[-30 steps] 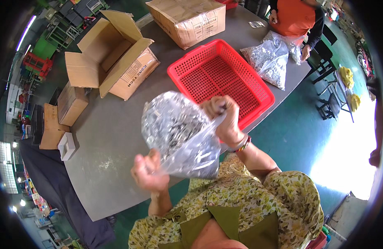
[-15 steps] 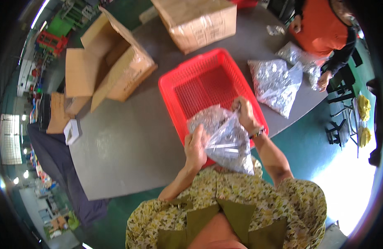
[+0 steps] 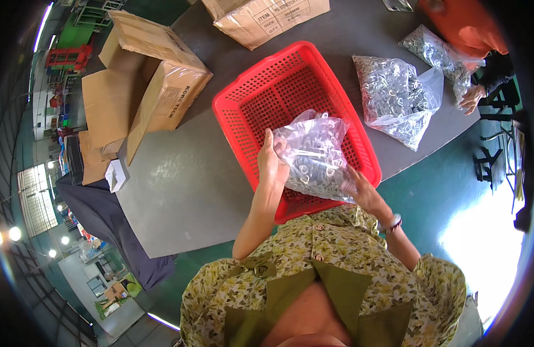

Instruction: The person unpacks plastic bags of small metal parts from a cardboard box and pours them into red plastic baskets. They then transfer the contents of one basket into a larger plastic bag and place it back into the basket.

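Note:
A clear plastic bag of small silver metal pieces, some of them curved, is held over the near half of a red perforated plastic basket. My left hand grips the bag's left side, thumb up and the other fingers partly hidden by the plastic. At the bag's lower right corner, my right hand has its fingers closed on the plastic, slightly smeared by motion. The bag's loose, crumpled end points away from me. The basket's bottom grid shows beyond the bag.
Right of the basket lies another bag of metal pieces. Beyond it, a co-worker in orange has a hand by a third bag. An open carton stands left, another carton behind the basket, all on the grey table.
The bag has turned so its loose end points away. My right hand has moved from the bag's top down to its lower right corner; my left hand stays at its left side.

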The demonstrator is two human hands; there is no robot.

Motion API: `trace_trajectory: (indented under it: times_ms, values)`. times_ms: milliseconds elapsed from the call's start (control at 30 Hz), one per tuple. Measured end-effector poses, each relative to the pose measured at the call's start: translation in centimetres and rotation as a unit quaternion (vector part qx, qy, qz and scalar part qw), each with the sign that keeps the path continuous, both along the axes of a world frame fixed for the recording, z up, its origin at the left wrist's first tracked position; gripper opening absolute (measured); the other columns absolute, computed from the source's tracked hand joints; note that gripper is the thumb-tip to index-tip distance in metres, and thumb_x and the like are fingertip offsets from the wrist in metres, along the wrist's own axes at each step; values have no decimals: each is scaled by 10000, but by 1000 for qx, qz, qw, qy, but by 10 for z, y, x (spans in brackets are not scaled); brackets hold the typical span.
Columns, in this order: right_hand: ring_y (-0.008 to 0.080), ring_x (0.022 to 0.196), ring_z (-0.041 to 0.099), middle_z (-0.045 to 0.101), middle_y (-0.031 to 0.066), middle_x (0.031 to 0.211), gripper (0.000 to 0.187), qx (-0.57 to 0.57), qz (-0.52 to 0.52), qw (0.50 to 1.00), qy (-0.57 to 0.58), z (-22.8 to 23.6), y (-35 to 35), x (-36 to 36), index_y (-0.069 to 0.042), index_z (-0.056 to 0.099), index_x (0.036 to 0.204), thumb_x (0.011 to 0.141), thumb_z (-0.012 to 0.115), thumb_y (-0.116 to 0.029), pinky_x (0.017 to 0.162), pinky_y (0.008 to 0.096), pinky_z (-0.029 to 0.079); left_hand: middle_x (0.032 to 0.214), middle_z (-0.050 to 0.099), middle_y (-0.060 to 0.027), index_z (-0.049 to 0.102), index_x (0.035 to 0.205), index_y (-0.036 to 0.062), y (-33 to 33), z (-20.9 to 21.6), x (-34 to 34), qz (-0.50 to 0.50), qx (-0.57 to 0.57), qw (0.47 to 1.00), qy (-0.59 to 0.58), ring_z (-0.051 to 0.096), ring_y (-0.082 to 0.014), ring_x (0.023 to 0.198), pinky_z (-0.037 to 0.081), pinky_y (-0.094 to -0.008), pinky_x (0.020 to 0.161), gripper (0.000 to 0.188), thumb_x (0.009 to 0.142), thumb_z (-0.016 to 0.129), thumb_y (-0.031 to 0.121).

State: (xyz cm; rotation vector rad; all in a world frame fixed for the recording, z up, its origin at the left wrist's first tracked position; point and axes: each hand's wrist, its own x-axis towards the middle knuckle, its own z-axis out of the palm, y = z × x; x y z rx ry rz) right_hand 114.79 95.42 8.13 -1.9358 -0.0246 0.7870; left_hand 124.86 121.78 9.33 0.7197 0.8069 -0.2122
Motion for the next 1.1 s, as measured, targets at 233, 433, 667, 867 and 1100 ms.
trace_trajectory:
  times_ms: [233, 433, 667, 867, 1100]
  values:
    - [337, 1003, 578, 590, 210, 1019, 483, -293, 138, 924, -205, -15, 8, -14, 63, 470, 1251, 810, 538, -121, 902, 483, 400, 1022, 572, -118, 562, 1110, 4, 12, -21, 41, -168, 365, 906, -130, 537, -236, 950, 434, -405, 895, 444, 961, 533, 422]
    - [336, 982, 583, 594, 199, 991, 471, -283, 189, 918, -202, -11, 6, -11, 49, 472, 1241, 788, 519, -69, 917, 547, 394, 1481, 263, -272, 114, 1491, 2, 113, -41, -49, -624, 563, 512, -176, 230, -418, 1387, 279, -499, 1104, 962, 745, 712, 102]
    - [385, 1076, 539, 616, 220, 1008, 687, -360, 278, 862, -223, -16, 2, -12, 52, 419, 1290, 718, 689, -218, 973, 609, 348, 1284, 439, -382, 247, 1402, -50, 92, -121, -42, -557, 614, 550, -99, 511, -478, 1150, 446, -462, 965, 749, 734, 583, -22]
    - [361, 1031, 538, 613, 177, 958, 463, -177, 243, 919, -254, -13, -26, 12, 7, 511, 1103, 740, 700, -209, 985, 490, 378, 907, 640, -287, 569, 1046, -29, 81, -83, -23, -661, 560, 499, -6, 634, -430, 908, 515, -457, 761, 431, 620, 602, 33]
    - [272, 929, 543, 568, 110, 814, 206, -147, 140, 898, -390, -32, -31, -2, -52, 605, 938, 734, 585, -33, 944, 455, 400, 665, 578, -50, 592, 823, -4, 82, -12, -66, -532, 280, 799, -9, 588, -185, 586, 468, -328, 540, 246, 584, 546, 33]
